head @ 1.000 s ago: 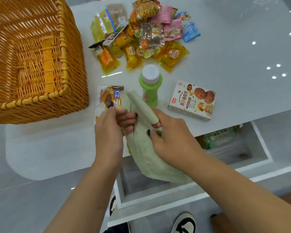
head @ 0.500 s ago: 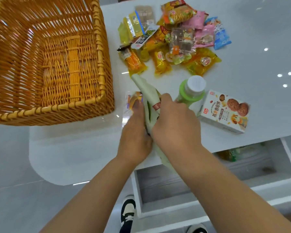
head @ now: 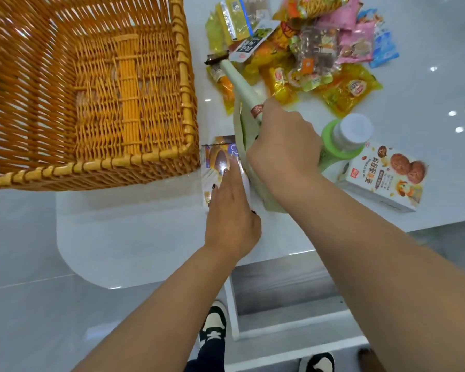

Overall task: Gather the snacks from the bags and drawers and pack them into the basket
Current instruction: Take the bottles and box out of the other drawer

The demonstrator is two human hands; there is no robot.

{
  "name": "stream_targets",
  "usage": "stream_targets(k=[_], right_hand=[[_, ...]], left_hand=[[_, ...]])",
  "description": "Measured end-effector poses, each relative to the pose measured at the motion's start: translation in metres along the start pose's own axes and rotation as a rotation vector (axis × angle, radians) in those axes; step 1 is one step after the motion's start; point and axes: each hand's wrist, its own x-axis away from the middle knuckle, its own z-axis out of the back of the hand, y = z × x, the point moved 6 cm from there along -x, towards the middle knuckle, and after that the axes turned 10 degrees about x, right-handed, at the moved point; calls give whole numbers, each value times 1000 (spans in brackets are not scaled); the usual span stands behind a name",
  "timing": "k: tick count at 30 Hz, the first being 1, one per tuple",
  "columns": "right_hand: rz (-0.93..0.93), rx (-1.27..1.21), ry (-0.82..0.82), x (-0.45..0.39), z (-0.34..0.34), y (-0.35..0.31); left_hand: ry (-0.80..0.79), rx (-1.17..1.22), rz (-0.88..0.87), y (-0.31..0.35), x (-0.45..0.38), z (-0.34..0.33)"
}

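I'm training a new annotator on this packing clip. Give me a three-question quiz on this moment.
1. True or false: the wicker basket already holds snacks.
2. Which hand grips the green bag? A) left B) right
3. Fill in: the left hand lies with straight fingers on the flat ____ beside the basket.

Key: 1 false; 2 B, the right hand; 3 snack packet.

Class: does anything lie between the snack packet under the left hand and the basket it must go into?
Nothing visible lies between the snack packet and the basket; only the basket's near wall must be cleared. The left hand rests flat on it.
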Motion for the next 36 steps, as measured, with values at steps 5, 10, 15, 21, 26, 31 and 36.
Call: stream_targets(k=[5, 10, 15, 21, 26, 31, 36], right_hand=[[-4, 68, 55, -20, 6, 3], [-5, 150, -35, -14, -10, 13], [15, 29, -50, -11, -11, 15], [131, -313, 165, 23, -2, 32], [121, -22, 373, 37, -5, 118], [-17, 277, -80, 8, -64, 203], [75, 184, -162, -4, -53, 218]], left_hand=[[-23, -202, -59, 12, -4, -3], [-79, -312, 36, 24, -8, -9], [-42, -285, 57, 21, -5, -11], [77, 51, 44, 20, 13, -10], [102, 112, 17, 32, 32, -23], [101, 192, 48, 39, 38, -46], [144, 216, 113, 38, 37, -52]])
